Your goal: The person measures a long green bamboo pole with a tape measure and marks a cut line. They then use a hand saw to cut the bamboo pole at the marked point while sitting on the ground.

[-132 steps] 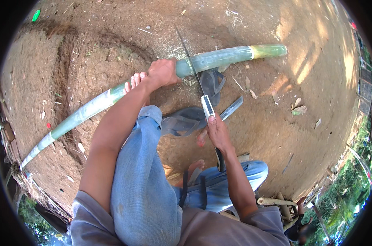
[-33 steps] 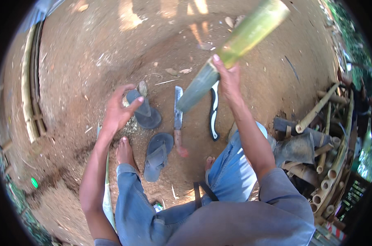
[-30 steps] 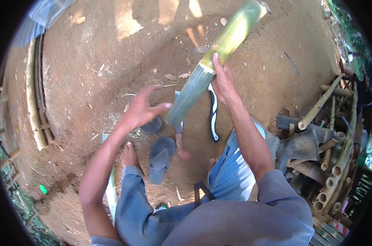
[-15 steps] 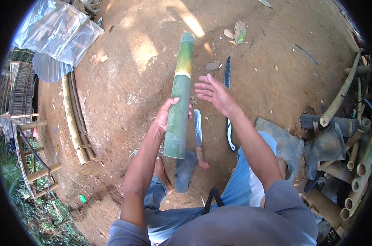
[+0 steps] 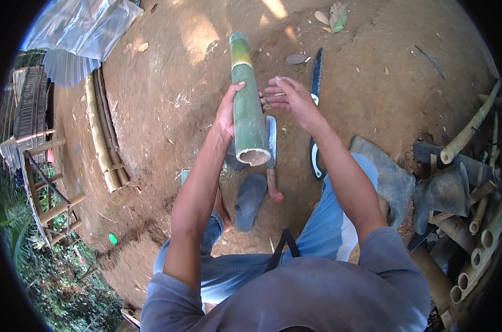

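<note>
A thick green bamboo section (image 5: 251, 119), with a pale node ring toward its far end, is held up over the ground. My left hand (image 5: 226, 113) grips it around the middle, thumb on top. Its near end faces me and shows a hollow, rough-cut rim. Just right of the bamboo, my right hand (image 5: 296, 102) hovers with its fingers stretched out and holds nothing. Below lies a large knife (image 5: 271, 138) with a wooden handle, partly hidden by the bamboo. Farther right is a hand saw (image 5: 316, 74) with a dark blade and a black-and-white handle.
Grey sandals (image 5: 251, 202) are on the dirt between my legs. Two long poles (image 5: 99, 127) lie at left, near a clear plastic sheet (image 5: 79, 30) and a bamboo ladder-like frame (image 5: 49, 207). Rubber boots (image 5: 441, 191) and cut bamboo pieces (image 5: 477, 257) crowd the right.
The bamboo has tilted, so its near opening now faces me. My left hand still grips it, and my right hand stays open beside it. The view has shifted slightly.
</note>
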`<state>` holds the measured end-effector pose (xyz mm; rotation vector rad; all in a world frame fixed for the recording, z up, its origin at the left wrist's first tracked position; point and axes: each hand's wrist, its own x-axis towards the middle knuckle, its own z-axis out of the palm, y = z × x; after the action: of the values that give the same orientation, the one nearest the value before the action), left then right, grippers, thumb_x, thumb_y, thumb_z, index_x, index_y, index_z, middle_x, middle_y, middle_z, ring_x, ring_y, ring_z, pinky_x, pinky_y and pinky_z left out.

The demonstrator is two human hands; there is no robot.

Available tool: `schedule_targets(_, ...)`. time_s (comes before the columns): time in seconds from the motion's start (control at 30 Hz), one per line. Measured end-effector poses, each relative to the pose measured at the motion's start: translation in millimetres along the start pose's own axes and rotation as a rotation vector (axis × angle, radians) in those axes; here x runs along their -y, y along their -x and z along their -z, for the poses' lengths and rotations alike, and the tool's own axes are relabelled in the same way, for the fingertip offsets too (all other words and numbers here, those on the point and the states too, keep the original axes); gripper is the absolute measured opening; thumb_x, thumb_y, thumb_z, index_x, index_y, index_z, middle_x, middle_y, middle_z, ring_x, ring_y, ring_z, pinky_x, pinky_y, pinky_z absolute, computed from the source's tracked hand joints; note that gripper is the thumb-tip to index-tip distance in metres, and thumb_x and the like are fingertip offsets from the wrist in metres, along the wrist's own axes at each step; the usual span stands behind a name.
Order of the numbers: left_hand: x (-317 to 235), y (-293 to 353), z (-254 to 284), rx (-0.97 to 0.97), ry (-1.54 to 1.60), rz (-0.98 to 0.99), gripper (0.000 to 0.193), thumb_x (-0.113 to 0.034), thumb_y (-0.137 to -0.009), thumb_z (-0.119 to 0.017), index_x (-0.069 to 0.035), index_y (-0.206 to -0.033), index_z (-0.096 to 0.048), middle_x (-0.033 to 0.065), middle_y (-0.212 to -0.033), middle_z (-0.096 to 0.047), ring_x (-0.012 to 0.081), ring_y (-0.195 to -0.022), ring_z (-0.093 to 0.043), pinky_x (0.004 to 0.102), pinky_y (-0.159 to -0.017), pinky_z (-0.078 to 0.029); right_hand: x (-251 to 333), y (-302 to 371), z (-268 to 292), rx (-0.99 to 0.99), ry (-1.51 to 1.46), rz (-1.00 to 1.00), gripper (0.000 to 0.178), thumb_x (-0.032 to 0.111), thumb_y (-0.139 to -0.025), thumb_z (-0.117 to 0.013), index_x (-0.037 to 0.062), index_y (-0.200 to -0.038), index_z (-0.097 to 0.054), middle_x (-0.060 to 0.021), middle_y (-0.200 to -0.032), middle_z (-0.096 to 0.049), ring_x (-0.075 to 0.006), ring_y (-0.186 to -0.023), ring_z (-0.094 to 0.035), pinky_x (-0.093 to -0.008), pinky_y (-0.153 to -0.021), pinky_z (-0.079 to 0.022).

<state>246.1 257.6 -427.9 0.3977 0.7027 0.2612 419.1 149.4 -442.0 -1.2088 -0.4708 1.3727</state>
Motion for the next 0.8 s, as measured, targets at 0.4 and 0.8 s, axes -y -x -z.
schedule_targets(0.4,0.6,-6.8,6.5,-0.173,-0.003,-0.083,0.060,-0.051,-0.092,-0.060,0.004,-0.117,-0.057,0.0194,-0.096,-0.066,0.0331,-0.090,-0.068,0.0500,-0.084,-0.059,1.9,21.0,-10.5,0.061,0.552,0.303,0.037,0.020,-0.095,-0.062,-0.0013,-0.125,-0.064,-0.0160,-0.112,-0.072,-0.0259,-0.104,-0.069,-0.0364,-0.093,-0.053)
schedule_targets(0.8,40.4,4.4,2.9,-0.317,-0.379,0.144,0.062,-0.055,-0.102,-0.038,-0.004,-0.130,-0.058,0.0206,-0.128,-0.063,0.0326,-0.118,-0.063,0.0494,-0.106,-0.048,-11.1,37.5,-12.6,0.064,0.918,0.509,0.079,0.031,-0.080,-0.082,0.0093,-0.145,-0.042,-0.0179,-0.138,-0.053,-0.0402,-0.124,-0.057,-0.0477,-0.102,-0.049)
